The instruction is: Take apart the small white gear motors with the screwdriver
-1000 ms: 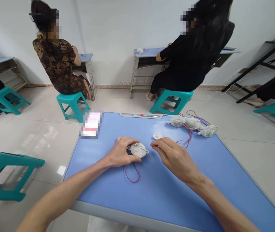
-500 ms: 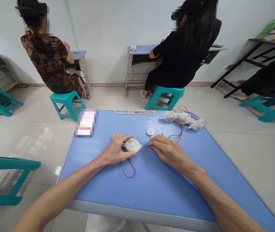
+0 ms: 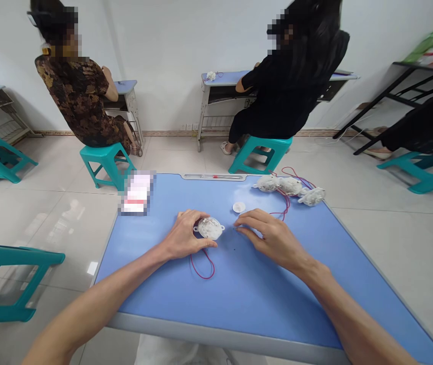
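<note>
My left hand [image 3: 188,237] grips a round white plastic casing [image 3: 210,229] with a small looped tab at each side. Its upper face looks rough and marked, too small to make out. A red wire [image 3: 203,277] loops out below it onto the table. To the right of the casing, my right hand [image 3: 268,234] is low over the tabletop, thumb and forefinger slightly parted. A tiny dark speck lies by its fingertips, and another dark speck [image 3: 234,249] sits nearer me. Just beyond these fingers is a small white round dish or cap [image 3: 239,207].
Several similar white casings [image 3: 289,186] with red and blue wires lie at the blue table's [image 3: 239,304] far right. A blurred phone-like object [image 3: 136,193] is far left. A tray slot [image 3: 213,177] runs along the far edge. Two people sit at desks ahead; teal stools [image 3: 7,281] stand around.
My right thumb and forefinger have parted from a pinch, and a dark speck now shows at their tips. My left hand keeps its hold on the casing.
</note>
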A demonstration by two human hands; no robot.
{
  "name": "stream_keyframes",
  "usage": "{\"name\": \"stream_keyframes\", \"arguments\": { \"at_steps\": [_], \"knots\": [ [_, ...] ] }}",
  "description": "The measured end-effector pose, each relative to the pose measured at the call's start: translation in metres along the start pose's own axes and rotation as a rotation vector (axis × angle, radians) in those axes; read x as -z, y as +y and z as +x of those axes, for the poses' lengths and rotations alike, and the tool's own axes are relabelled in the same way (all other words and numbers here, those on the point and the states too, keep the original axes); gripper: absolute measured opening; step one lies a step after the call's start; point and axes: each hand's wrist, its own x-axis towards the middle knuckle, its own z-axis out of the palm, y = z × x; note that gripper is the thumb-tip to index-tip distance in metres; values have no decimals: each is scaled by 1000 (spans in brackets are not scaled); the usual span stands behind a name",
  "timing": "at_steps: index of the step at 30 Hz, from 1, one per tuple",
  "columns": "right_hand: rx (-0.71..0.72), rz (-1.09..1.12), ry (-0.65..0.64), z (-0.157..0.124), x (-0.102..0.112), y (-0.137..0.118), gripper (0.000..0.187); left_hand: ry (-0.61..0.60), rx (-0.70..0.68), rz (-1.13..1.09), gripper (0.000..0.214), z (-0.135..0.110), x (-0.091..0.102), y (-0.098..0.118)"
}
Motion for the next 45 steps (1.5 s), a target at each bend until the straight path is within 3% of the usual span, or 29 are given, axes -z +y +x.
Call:
{"name": "stream_keyframes", "arguments": {
  "at_steps": [8,14,17,21,25,35,39,41,45],
  "knots": [
    [-13,-47,103,4,12,-28,13,1,2,7,65,1,-1,-1],
    [-157,-185,125,-31,50,1,20,22,-26,48,56,0,-2,-2],
    [-168,-208,-52,-51,66,15,25,33,-27,56,57,1,-2,-2],
    [-143,-110,-301,-63,65,19,29,36,-22,59,57,1,-2,-2],
    [-121,-58,-355,-64,54,20,31,40,3,60,57,0,-2,-1],
    [54,-44,-199,-63,39,20,28,33,-1,49,57,1,-2,0],
    [119,-16,12,-57,44,8,23,32,-4,43,57,0,-3,-1],
    [75,44,166,-51,50,-4,22,32,0,40,57,-1,-4,-2],
    [-24,328,418,-24,57,-37,40,28,6,36,57,-1,-5,-4]
  ]
}}
